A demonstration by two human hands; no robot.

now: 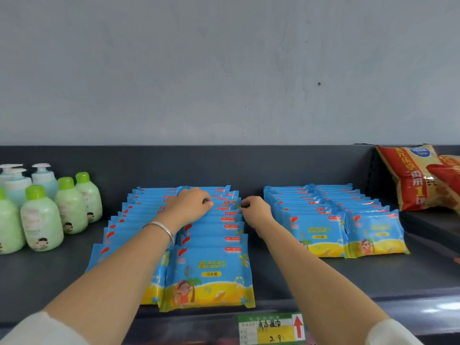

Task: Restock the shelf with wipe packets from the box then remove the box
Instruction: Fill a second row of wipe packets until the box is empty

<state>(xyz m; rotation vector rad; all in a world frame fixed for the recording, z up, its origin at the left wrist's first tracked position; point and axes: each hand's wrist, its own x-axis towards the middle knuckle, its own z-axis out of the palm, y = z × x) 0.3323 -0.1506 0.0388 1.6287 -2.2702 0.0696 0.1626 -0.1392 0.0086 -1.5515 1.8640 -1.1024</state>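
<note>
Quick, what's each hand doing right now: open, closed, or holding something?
Left hand: fingers curled over the wipe packets, gripping their tops.
Right hand: pinching the same packets' right edge.

The packets [209, 272] are glossy, smooth plastic film. My shelf [298, 277] looks like matt dark metal, the wall [224, 70] matt and slightly rough. The bottles [42, 220] are smooth plastic, the bags [408, 178] shiny. My bangle [161, 227] is polished metal, my sleeves [37, 329] white cloth, the label [271, 328] paper.
</note>
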